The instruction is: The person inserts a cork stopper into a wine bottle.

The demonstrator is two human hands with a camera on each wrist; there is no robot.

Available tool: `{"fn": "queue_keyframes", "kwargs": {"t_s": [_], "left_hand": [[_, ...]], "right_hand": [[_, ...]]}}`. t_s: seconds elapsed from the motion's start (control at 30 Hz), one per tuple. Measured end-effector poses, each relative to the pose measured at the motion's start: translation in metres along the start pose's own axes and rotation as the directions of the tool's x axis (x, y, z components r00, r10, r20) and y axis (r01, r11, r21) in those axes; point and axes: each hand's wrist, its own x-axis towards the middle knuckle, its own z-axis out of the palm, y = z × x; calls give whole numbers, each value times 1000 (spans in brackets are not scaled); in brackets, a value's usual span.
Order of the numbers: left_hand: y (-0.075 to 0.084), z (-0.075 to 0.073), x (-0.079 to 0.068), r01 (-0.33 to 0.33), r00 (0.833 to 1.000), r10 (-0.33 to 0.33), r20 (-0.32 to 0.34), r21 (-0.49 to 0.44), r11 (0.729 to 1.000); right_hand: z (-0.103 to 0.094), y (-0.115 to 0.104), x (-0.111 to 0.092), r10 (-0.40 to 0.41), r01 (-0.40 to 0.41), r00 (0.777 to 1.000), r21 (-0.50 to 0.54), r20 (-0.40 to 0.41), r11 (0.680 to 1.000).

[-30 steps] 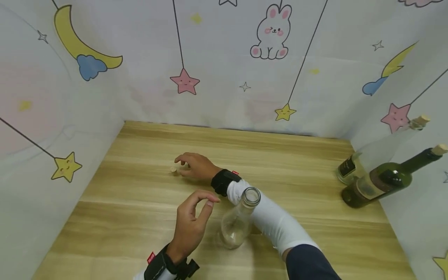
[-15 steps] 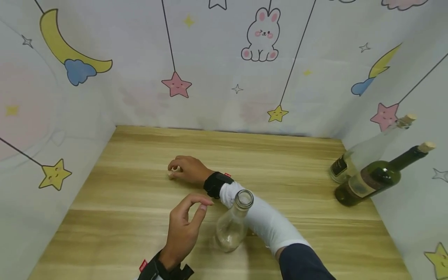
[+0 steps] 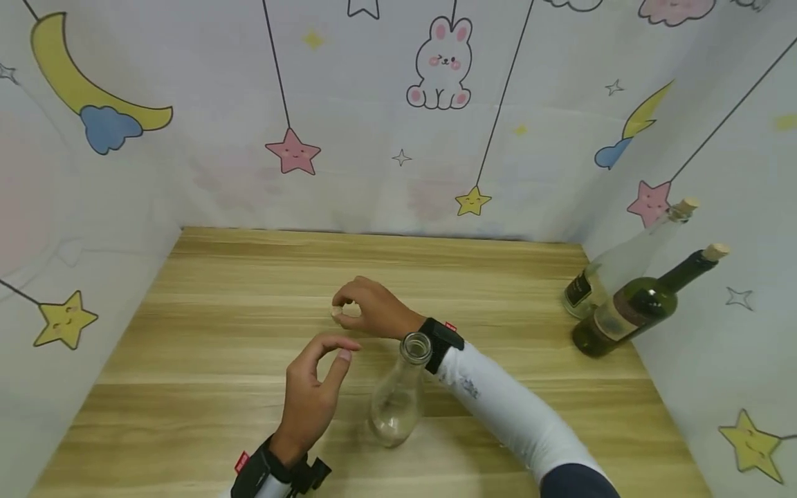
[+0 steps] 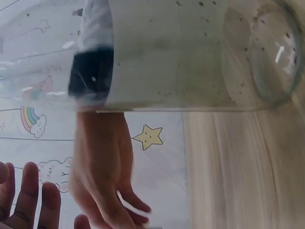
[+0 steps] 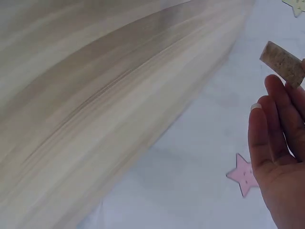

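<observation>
My right hand (image 3: 380, 309) pinches a small cork (image 5: 283, 63) between thumb and fingertips. In the right wrist view the cork stands out past the fingers, tan and cylindrical. An uncorked clear glass bottle (image 3: 396, 404) stands upright on the table, right of my left hand and in front of my right forearm. My left hand (image 3: 311, 391) is held beside this bottle, its thumb and index finger bent toward each other with a gap and nothing between them. The left wrist view has the clear bottle (image 4: 167, 57) large across its top, with my right hand (image 4: 102, 167) beyond.
At the table's right side stand a green wine bottle (image 3: 641, 308) and a clear labelled bottle (image 3: 598, 280), both corked. The wooden table (image 3: 205, 332) meets a printed cloth wall (image 3: 367, 187) at the back and at both sides.
My right hand has closed thumb and fingers on the cork, picked it up from the table and brought it rightward, nearer the open bottle. The left hand keeps its pose; the head view has shifted.
</observation>
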Motion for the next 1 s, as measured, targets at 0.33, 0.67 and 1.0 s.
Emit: {"fn": "queue_keyframes", "kwargs": {"t_s": [0.33, 0.67, 1.0], "left_hand": [[-6, -2, 2, 22, 1000, -22, -13, 48, 999], [-8, 0, 3, 12, 1000, -12, -6, 30, 999], [-4, 2, 2, -9, 1000, 9, 5, 31, 999]], "right_hand": [[-50, -17, -66, -18, 20, 997, 38, -71, 999], [-123, -61, -102, -91, 89, 963, -19, -252, 996], [-180, -117, -102, -256, 316, 868, 74, -425, 946]]}}
